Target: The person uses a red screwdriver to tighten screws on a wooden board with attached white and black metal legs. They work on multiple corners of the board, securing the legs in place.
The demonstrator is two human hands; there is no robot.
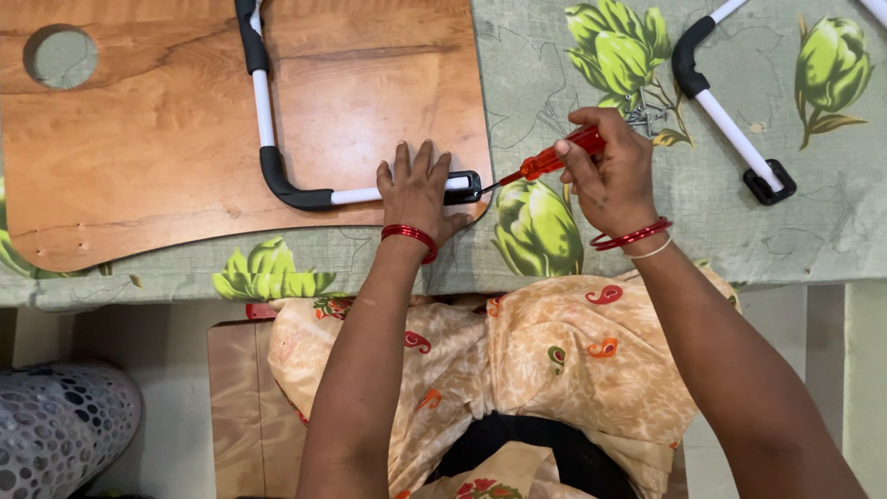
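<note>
My left hand (418,189) lies flat on the white leg tube (263,106), right by its black end bracket (465,187), and it presses the tube down on the wooden board (139,139). My fingers there are spread out and not curled around anything, so that hand is pushing, not holding. My right hand (605,171) is closed tight around the red screwdriver (552,159). The thin metal tip of the screwdriver points left and touches the black end bracket at the near right corner of the board. So the screw at this corner looks like the one I am working on now, though I cannot see the screw itself, because it is too small and my hand is close to it. This first leg lies on the board in a bent shape, with black bends at its corners, and its other end runs off the top of the picture, so I cannot tell if that end is fixed. A second leg (730,129), white with a black bend and a black end piece, lies on the flowered cloth (536,55) well apart from the board, and it is not on the board at all. A small heap of metal screws (642,117) sits on the cloth just past my right hand. I think the job is about in its first half: one leg is partly on, and one whole leg is left to do.
</note>
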